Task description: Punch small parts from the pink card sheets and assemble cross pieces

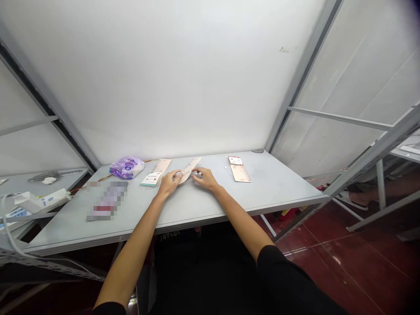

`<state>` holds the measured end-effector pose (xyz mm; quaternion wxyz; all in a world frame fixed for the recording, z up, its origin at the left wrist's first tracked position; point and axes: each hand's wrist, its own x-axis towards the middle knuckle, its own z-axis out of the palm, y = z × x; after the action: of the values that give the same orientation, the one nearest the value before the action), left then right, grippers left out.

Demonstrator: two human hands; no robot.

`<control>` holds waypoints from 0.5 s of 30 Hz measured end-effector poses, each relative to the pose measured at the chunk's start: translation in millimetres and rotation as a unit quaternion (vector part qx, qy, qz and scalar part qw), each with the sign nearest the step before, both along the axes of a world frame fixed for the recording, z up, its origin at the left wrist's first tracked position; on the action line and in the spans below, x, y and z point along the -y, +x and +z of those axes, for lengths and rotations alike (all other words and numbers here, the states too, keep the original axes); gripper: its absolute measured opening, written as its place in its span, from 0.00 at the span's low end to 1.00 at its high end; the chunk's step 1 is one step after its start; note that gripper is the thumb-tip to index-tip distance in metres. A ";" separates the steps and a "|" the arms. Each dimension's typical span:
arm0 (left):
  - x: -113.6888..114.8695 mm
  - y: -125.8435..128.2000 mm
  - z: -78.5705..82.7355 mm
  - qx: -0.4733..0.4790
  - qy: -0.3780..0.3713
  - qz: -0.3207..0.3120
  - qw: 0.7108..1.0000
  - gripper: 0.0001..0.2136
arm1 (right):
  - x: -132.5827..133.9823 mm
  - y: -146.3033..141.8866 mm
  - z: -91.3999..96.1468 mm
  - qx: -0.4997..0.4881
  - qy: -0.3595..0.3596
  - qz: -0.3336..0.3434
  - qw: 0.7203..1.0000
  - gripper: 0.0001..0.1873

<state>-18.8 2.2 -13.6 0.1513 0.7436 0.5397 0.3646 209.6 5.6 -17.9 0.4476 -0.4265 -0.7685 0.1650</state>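
Observed from beside the bench: 1 person, 2 bare hands, both above the far half of the grey table (193, 208).

Item in work: 1 pale pink printed card (190, 169), between the 2 hands, on a slant, its far end pointing up and to the right. Whether its lower edge meets the tabletop, I cannot tell.

Left hand (169, 183): narrow grip, thumb and fingers closed on the card's near-left end. This hand appears to bear the card; the end hold leaves most of the printed face uncovered.

Right hand (205, 178): fingers curled at the card's right edge. Pinching, or merely resting alongside? Cannot tell. Its placing suggests a steadying role opposite the left.

Surroundings: just left of the left hand lies a pink card with a white label (163, 166), label end nearest the person. Well to the right lies a pink card with a red-trimmed label (241, 173), label end farthest away. Both lie flat, well apart, probably to leave the middle free for handling; both are within reach.

Farther left: 1 purple tissue pack (127, 168) near the back wall, presumably set aside from the handling area. Nearer the person, 1 flat item (106, 202), blurred into blocks; identity not readable.
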 end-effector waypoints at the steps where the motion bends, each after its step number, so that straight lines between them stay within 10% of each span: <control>1: -1.1 -0.2 -1.4 0.000 -0.005 -0.002 1.000 0.23 | 0.4 -0.1 0.3 -0.003 0.000 0.002 1.000 0.16; 15: 3.0 3.8 0.7 -0.040 -0.001 -0.037 0.999 0.26 | -5.6 -0.7 -3.6 -0.015 0.021 0.010 1.000 0.28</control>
<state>-15.0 -0.7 -12.9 0.1437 0.7768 0.5180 0.3280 208.9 11.2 -21.5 0.4661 -0.4069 -0.7693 0.1592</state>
